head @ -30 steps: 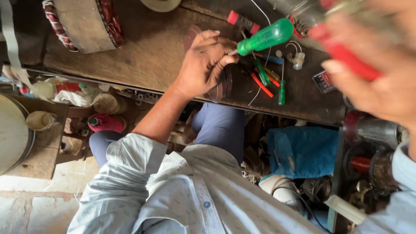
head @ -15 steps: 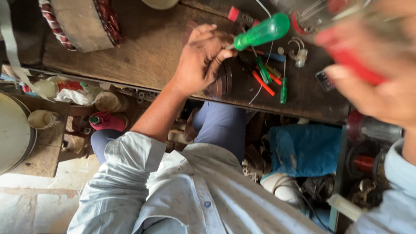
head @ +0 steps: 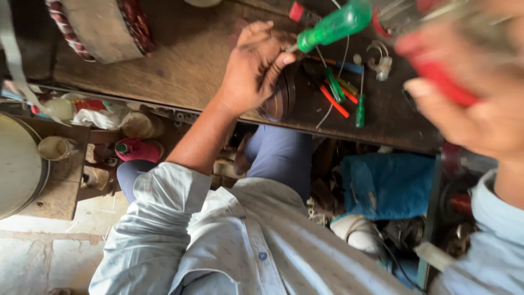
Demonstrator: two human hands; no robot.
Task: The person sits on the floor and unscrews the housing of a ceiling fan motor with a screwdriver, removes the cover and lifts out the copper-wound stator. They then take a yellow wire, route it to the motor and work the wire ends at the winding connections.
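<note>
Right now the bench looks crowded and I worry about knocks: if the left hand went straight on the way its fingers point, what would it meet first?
The left hand already grips the green-handled screwdriver. Past it, probably the small metal clip; depth is unclear.

Worn wooden workbench [head: 180,60], pale, perhaps concrete floor [head: 49,257]

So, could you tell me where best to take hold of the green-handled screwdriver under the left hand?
Grip the green screwdriver by its thick translucent handle, coming from the upper right. The handle points up and away, free of the workbench, while its tip end is hidden under the left hand.
</note>
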